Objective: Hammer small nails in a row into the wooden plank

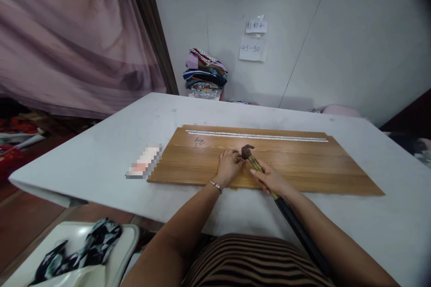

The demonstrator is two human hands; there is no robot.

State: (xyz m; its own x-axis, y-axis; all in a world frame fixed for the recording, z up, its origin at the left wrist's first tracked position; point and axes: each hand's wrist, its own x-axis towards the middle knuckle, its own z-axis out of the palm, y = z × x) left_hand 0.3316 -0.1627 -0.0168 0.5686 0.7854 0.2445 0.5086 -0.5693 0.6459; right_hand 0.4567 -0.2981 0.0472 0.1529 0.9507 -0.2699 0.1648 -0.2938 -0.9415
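My right hand (269, 178) grips a claw hammer (255, 162) by its yellow-green and black handle, close to the head. The rusty brown head is right beside the fingertips of my left hand (230, 166). Those fingers are pinched together over the wooden board (303, 166), around what looks like a nail, mostly hidden by the fingers and hammer. Several loose thin dark nails (199, 142) lie at the board's left part. Two narrow white strips (259, 136) run along its far edge.
A phone-like object, blurred out (144, 162), lies left of the board on the white table (111, 143). Folded clothes (205, 74) are stacked by the wall behind, below paper signs (253, 48). A white plastic chair (129, 237) with patterned cloth (101, 237) stands at lower left.
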